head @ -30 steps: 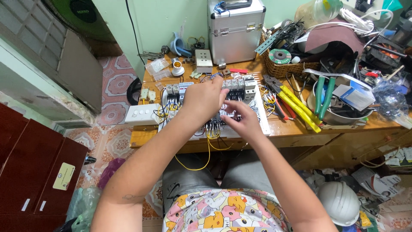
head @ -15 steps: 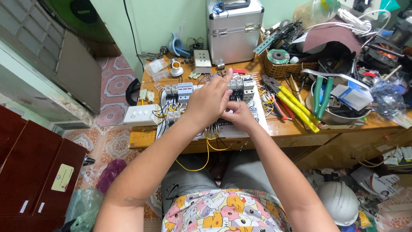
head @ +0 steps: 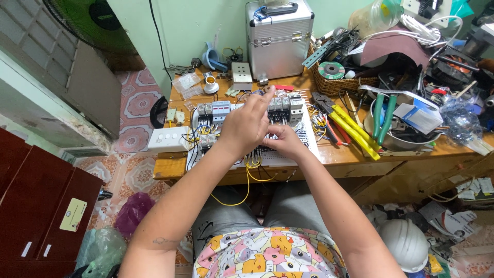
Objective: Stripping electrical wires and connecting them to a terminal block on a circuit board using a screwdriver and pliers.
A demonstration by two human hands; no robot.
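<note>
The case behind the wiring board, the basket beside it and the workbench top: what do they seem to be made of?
The case looks like ribbed aluminium sheet: silver, dull sheen, with bright metal latches and corner trim. The basket appears woven from wicker or rattan, brown with a visible weave. The workbench top looks like varnished wood, orange-brown with grain and a thick plank edge. The wiring board seems white perforated sheet; metal or plastic, I cannot tell.

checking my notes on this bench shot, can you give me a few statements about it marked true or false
1. Both hands, the left hand and the right hand, are over the white wiring board. True.
2. A silver metal case stands at the back of the wooden bench. True.
3. The yellow-handled pliers are in the right hand. False: they lie on the bench, right of the board.
4. A white hard hat sits on the bench. False: it is down on the floor.
5. A white switch plate lies left of the board. True.
</note>
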